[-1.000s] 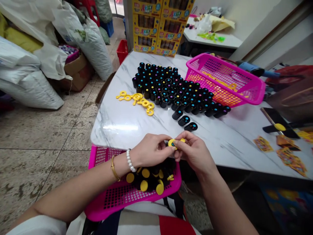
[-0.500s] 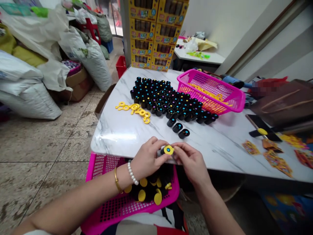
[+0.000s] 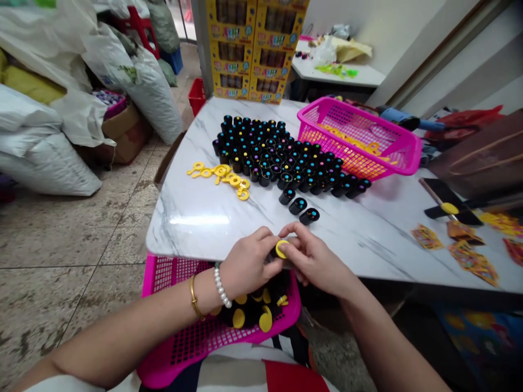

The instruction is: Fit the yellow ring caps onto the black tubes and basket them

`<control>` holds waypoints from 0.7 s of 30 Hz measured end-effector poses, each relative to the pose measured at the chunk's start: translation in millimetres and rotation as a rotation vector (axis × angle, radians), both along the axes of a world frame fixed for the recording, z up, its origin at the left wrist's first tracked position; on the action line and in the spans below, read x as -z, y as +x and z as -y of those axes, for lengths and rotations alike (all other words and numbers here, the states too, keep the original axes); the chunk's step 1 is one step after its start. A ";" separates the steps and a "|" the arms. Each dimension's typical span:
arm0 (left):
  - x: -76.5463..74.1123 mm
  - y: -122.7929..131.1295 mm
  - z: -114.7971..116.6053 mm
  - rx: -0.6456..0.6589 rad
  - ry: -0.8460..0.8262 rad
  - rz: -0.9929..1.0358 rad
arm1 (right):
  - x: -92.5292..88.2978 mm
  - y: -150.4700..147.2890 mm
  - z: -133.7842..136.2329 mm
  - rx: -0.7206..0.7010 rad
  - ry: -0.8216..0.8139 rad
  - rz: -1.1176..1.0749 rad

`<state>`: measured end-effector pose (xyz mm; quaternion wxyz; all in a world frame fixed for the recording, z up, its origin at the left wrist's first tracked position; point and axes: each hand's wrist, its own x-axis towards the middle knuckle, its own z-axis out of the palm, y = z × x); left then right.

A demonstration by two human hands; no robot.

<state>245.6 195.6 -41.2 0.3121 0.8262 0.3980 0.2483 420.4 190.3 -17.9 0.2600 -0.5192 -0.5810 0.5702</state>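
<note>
Near the table's front edge, my left hand [image 3: 254,261] is closed around a black cylinder that carries a yellow ring piece [image 3: 281,249]. The fingers of my right hand [image 3: 312,258] pinch that yellow piece, its thumb lying on top. Beyond my hands stand several black cylinders [image 3: 269,152] with coloured dots, packed together, and three more [image 3: 298,205] set slightly apart. Loose yellow ring pieces [image 3: 220,172] lie to their left. Below my hands, a pink basket [image 3: 151,277] holds black cylinders with yellow tops [image 3: 265,321].
A second pink basket [image 3: 411,155] with yellow pieces sits at the table's back right. Stacked yellow boxes [image 3: 247,65] rise behind the cylinders. Small orange packets [image 3: 474,261] lie at the right. White sacks [image 3: 44,152] stand on the floor at the left.
My right thumb has moved onto the top of the yellow piece, covering its blue centre. The view has shifted a little, so the table's things appear higher.
</note>
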 end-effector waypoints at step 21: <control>-11.3 -36.6 -59.8 -0.304 0.506 -0.297 | 10.4 -1.2 20.3 0.326 0.415 0.087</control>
